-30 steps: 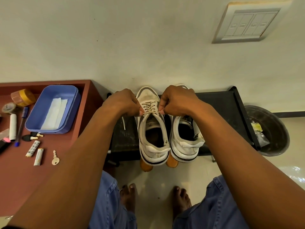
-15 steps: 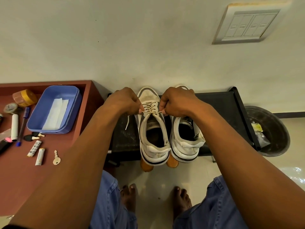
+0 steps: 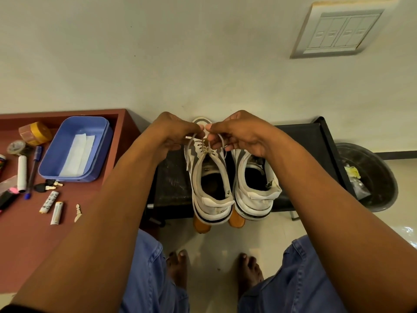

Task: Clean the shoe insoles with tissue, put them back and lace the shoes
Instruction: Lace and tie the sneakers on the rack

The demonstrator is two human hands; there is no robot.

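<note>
Two white shoes (image 3: 232, 177) side by side on a black rack (image 3: 316, 141), right of the desk (image 3: 29, 233). Left hand (image 3: 173, 132) and right hand (image 3: 237, 134), over the left shoe's far end, each pinching its lace (image 3: 204, 146). Likely light, limp, slippery cord; best gripped near the tips.

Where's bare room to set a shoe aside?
Bare black bench right of the right shoe, up to its raised end. Also bare brown table nearer than the key. Crowded around the blue tray and pens.
</note>
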